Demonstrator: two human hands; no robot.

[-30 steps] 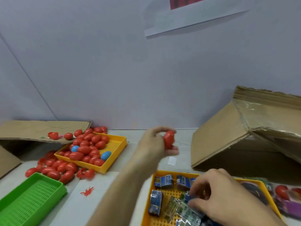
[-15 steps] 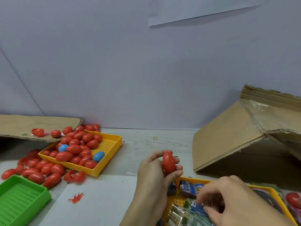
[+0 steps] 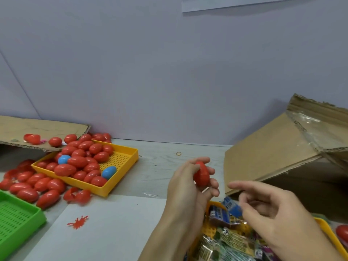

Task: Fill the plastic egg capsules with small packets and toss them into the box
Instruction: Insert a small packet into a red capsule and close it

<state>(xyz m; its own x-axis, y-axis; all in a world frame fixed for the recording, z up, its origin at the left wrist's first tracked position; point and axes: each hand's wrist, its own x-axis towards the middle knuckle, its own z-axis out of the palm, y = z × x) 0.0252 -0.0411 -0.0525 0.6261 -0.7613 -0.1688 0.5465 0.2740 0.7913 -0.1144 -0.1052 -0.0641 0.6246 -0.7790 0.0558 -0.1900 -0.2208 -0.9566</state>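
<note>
Your left hand had a red egg capsule up off the table, fingers and thumb curled round it, the egg standing nearly upright and looking closed. Just beside it, your right hand pinched a small blue packet between thumb and fingertips, the other fingers loosely spread, and the packet hung near the egg without touching it.

Under both hands sat a yellow tray heaped with more packets, blue ones and green printed ones. To the right stood the cardboard box, its flap tilted toward you and its opening in shadow. A red egg showed at the far right edge.

The table was pale grey with a wood-like grain, and a plain lilac-grey wall rose straight behind it, with the bottom of a paper sheet at the top. A small rubber band lay near the back. Over on the left, a second yellow tray held a pile of red eggs and two blue ones, with more red eggs spilled beside it onto the table and onto a flattened cardboard flap. A green tray sat at the near left, touching a white sheet marked with a red splat.
</note>
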